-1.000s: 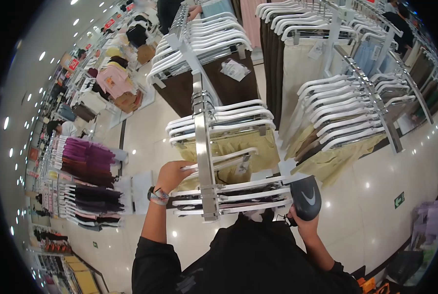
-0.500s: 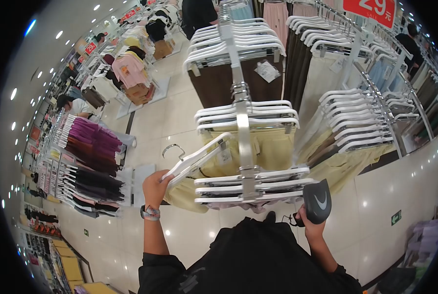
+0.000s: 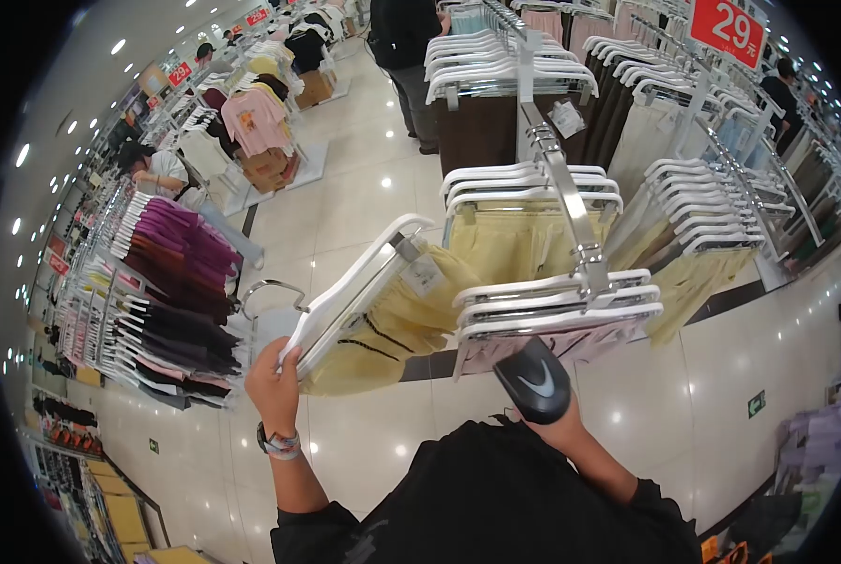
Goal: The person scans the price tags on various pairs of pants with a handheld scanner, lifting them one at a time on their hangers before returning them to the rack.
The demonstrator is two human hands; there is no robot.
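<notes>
My left hand grips the end of a white hanger with pale yellow trousers hanging from it, lifted clear of the rack and tilted up to the right. Its metal hook sticks out above my fingers. My right hand holds a black cap with a white swoosh just below the lowest tier of the metal display rack, which carries white hangers with more yellow trousers and pinkish garments.
Brown trousers hang on the rack's top tier. More racks stand right and left, with purple and dark garments. A red 29 price sign is at top right. A person in dark clothes stands in the aisle; another far left.
My left hand has pulled the hanger with yellow trousers off the rack and out to the left. My right hand with the cap has moved left, under the lowest tier.
</notes>
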